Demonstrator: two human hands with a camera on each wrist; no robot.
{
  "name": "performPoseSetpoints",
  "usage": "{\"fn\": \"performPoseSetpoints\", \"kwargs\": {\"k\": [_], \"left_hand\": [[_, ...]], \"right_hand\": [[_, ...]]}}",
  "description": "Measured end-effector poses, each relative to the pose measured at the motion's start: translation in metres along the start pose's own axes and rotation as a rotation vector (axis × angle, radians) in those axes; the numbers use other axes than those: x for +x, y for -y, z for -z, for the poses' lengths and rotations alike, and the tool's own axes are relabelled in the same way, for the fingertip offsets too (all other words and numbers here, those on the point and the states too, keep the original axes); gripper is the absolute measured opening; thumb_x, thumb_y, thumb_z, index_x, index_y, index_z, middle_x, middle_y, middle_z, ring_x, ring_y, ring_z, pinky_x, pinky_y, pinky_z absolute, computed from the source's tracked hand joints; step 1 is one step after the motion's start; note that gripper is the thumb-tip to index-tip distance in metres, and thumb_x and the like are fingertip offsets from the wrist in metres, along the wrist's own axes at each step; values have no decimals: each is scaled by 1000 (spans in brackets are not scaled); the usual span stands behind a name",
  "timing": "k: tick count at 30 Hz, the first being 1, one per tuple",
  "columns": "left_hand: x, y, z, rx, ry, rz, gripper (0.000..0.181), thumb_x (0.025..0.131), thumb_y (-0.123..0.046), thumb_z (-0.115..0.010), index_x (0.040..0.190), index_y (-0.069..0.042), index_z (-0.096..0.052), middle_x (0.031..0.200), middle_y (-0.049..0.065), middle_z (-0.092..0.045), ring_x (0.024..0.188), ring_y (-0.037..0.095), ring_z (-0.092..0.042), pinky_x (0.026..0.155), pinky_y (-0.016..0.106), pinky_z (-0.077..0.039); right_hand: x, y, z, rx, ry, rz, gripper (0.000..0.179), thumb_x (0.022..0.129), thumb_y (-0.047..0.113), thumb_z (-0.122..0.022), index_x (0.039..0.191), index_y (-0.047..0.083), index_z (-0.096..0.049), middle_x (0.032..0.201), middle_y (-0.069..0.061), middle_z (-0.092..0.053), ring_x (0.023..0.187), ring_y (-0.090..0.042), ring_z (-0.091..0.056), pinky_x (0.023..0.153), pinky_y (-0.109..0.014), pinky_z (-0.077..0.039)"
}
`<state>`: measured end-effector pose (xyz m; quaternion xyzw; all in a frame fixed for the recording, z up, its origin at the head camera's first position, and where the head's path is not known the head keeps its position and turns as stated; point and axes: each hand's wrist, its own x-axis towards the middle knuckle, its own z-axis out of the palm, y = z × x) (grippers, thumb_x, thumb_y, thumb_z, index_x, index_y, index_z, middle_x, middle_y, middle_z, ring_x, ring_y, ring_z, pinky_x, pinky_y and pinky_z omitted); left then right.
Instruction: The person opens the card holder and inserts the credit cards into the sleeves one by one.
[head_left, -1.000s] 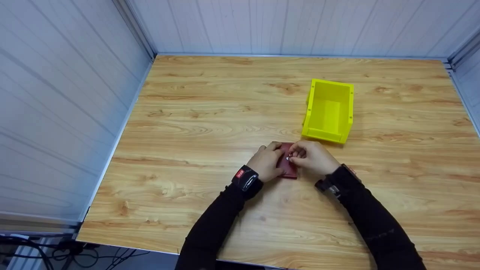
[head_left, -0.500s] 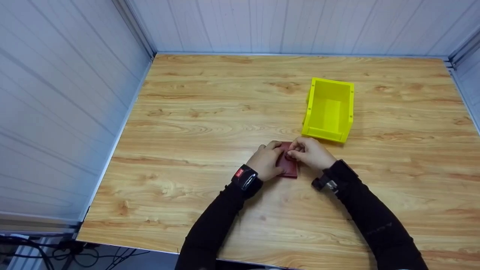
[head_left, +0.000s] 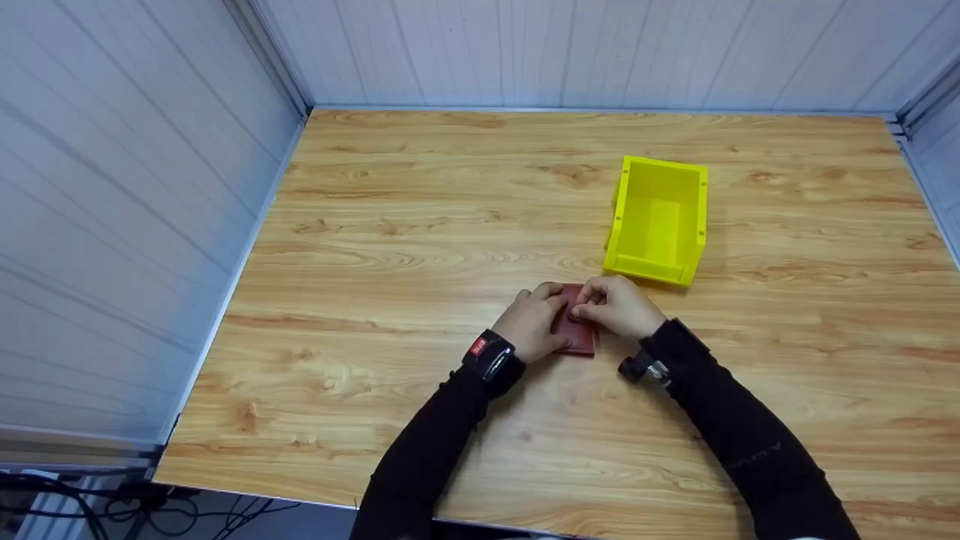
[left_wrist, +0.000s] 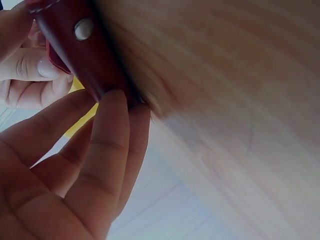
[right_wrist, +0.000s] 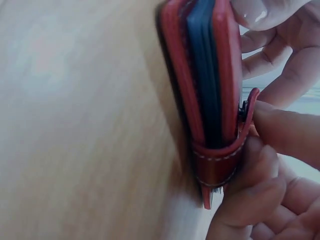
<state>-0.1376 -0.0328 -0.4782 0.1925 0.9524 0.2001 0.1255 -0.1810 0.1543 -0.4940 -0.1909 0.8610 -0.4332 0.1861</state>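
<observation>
A dark red leather card wallet [head_left: 576, 341] lies on the table under both hands. The right wrist view shows blue-edged inserts [right_wrist: 204, 65] between its covers and a stitched strap [right_wrist: 217, 162] wrapping its side. My left hand [head_left: 531, 324] holds the wallet from the left, fingertips at one end in the left wrist view. My right hand [head_left: 624, 307] pinches the strap's tip over the wallet's face. A dark snap part [right_wrist: 243, 111] sits between strap tip and cover, and a gap shows there. Elsewhere on the leather is a silver snap stud [left_wrist: 83, 29].
A yellow plastic bin [head_left: 655, 268] stands behind my right hand, its inside bare. The wood-grain table [head_left: 390, 225] is bounded by white panels [head_left: 480, 52] at the back and left. Black cables [head_left: 187, 514] hang below the left front corner.
My right hand has shifted slightly up and left, its fingers lowering onto the wallet. The shiny snap seen a second ago in the head view is now covered. My left hand stays put.
</observation>
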Motion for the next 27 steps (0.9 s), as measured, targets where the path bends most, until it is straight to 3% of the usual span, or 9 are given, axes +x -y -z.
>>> {"fn": "performPoseSetpoints", "kwargs": {"k": [13,19,23,27], "left_hand": [[-3,4,-1,-10,-2,2,68,84,-34,-75,142,-6,-51,151,8,-44,119,32,-53,103,36,-45],[-4,5,1,-17,-8,10,61,89,-38,-68,140,-8,-54,150,7,-45,120,31,-52,105,37,-44],[-5,6,6,-29,-86,13,49,96,-40,-59,132,-8,-60,140,7,-55,118,30,-54,103,37,-45],[-8,7,15,15,-266,-3,38,100,-37,-51,119,-7,-67,122,7,-67,112,28,-60,99,37,-48]], "right_hand": [[1,-1,-5,43,0,-46,15,88,13,-73,85,1,-65,77,-1,-60,64,-7,-52,58,-18,-44],[0,0,-4,6,-7,-17,15,92,18,-68,86,4,-66,80,-1,-61,71,-10,-52,62,-19,-42],[-4,2,2,-21,-82,18,29,99,26,-59,82,3,-65,73,-1,-58,66,-11,-49,59,-22,-39],[-10,9,13,-35,-196,66,44,103,34,-49,78,0,-63,66,-7,-57,56,-11,-44,52,-23,-35]]}}
